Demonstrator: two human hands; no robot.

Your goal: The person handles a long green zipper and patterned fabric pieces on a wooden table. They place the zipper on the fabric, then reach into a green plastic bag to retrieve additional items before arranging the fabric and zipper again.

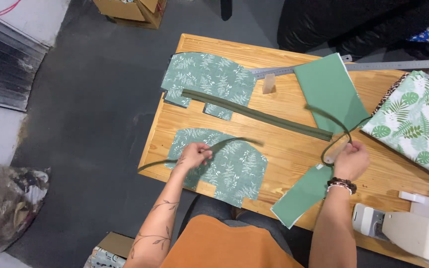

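Observation:
My left hand (193, 155) pinches a narrow dark green strap (234, 142) over a fern-printed green fabric piece (234, 168) at the table's near edge. The strap's loose end hangs off the left edge. My right hand (351, 161) grips another part of the dark green strap (331, 119), which loops up above a plain green fabric piece (301, 193). Whether both hands hold one continuous strap is unclear. A long green zipper (259, 115) lies diagonally between the hands and a second fern-printed piece (207, 77).
On the wooden table (284, 149): a plain green panel (328, 89), a metal ruler (398, 65), a small wooden block (268, 83), a big-leaf printed fabric (418, 119), a white sewing machine (413, 231) at the near right. Cardboard boxes (132, 10) stand on the floor.

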